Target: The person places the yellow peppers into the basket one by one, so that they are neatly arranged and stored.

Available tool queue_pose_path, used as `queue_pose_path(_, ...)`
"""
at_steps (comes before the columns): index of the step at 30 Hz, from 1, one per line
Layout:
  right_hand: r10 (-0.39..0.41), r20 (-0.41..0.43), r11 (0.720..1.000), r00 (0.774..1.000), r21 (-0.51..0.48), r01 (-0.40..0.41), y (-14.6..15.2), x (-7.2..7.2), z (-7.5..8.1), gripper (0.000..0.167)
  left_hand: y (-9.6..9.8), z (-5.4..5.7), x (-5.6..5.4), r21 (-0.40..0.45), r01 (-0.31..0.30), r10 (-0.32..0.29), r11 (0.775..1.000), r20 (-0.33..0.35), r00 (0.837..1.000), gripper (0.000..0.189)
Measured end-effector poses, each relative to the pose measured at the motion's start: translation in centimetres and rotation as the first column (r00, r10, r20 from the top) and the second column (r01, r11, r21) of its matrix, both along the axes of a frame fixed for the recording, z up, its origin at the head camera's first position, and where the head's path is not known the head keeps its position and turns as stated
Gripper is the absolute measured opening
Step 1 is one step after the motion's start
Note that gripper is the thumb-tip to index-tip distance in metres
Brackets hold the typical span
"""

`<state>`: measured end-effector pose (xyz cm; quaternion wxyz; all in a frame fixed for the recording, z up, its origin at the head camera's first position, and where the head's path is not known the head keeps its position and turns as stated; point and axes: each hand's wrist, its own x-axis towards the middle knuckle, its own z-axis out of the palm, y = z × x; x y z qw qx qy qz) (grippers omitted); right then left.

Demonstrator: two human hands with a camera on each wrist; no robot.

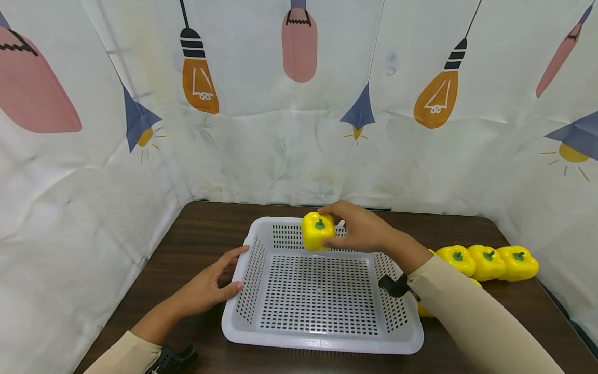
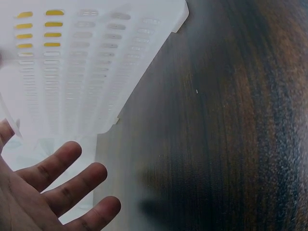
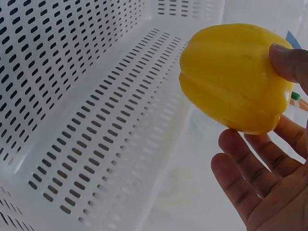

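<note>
My right hand [image 1: 357,228] pinches a yellow bell pepper [image 1: 318,231] with a green stem, held over the far side of a white perforated plastic basket [image 1: 322,344]. The right wrist view shows the thumb on one side of the pepper [image 3: 236,79] and the fingertips beneath it. Beside the basket's left rim, my left hand [image 1: 210,283] has its thumb and forefinger right at the edge. In the left wrist view, the other fingers [image 2: 79,187] spread loosely below the basket's slotted wall [image 2: 72,72]. No pepper lies on the visible part of the basket's floor.
Several yellow bell peppers [image 1: 486,262] lie in a row to the right of the basket, some partly hidden behind my right forearm. The dark wooden table [image 1: 224,218] meets a white printed curtain [image 1: 261,156] at the back and sides.
</note>
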<state>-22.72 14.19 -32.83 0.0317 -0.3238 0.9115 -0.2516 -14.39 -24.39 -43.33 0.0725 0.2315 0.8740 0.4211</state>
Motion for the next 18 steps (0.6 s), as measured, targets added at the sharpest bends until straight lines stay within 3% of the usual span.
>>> queue_pose_path(5, -0.001, 0.007, 1.0, 1.0, 0.0, 0.001, -0.5, -0.2, -0.3, 0.07, 0.0, 0.0, 0.0, 0.004, 0.003, -0.003, 1.0, -0.021, 1.0, 0.074)
queue_pose_path(18, -0.002, 0.003, 1.0, 1.0, 0.019, 0.002, -2.0, -0.3, -1.2, 0.071, -0.2, 0.0, -0.1, 0.042, 0.022, -0.024, 0.999, 0.031, 0.999, 0.076)
